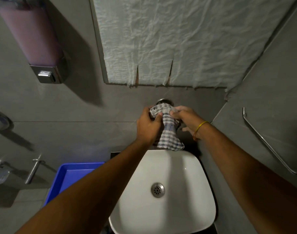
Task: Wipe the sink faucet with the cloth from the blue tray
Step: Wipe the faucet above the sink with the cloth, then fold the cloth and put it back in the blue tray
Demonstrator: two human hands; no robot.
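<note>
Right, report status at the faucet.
Left hand and right hand both gripping checked cloth. Cloth wrapped over faucet, above sink. Blue tray off left. Nothing in the way.

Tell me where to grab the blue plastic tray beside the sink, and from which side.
Grip the blue plastic tray by its raised left rim, reaching down from above on its left. Its right part is hidden under the left forearm, and the white ceramic sink crowds that side.

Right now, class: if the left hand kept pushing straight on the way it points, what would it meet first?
The left hand points up toward the wall, gripping the cloth. It would probably press the cloth against the faucet's round base first, then the grey wall behind; depth is hard to judge.
</note>
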